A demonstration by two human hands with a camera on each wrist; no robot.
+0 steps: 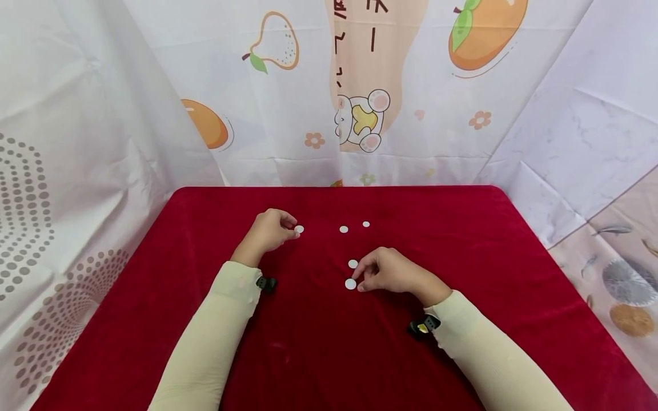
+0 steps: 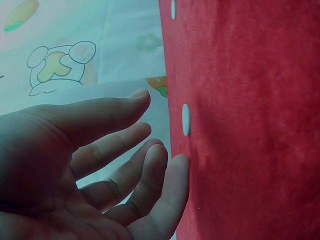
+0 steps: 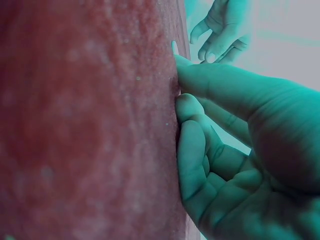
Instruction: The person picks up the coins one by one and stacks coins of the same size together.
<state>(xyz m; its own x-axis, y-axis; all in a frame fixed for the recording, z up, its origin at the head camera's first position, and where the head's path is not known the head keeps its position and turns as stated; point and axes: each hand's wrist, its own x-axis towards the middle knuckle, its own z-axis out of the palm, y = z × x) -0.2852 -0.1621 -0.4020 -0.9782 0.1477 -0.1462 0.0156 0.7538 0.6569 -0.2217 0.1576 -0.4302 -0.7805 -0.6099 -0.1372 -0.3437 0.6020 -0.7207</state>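
A plush, velvety red cloth [image 1: 308, 354] is covering the table. The right hand [image 1: 393, 270] is curling loosely, thumb and forefinger slightly parted, gripping nothing; the left hand [image 1: 272, 229], farther off, is curving half open, also empty. A flat, round white disc [image 1: 350, 283] is lying near, at the right fingertips, a second white disc [image 1: 353, 264] just beyond. A third [image 1: 299, 229] is lying at the left fingertips (contact is hard to tell), a fourth [image 1: 344, 229] and a fifth [image 1: 366, 224] to its right. Crowded fingers could be nudging the second disc; thin edges could be foiling a pinch.
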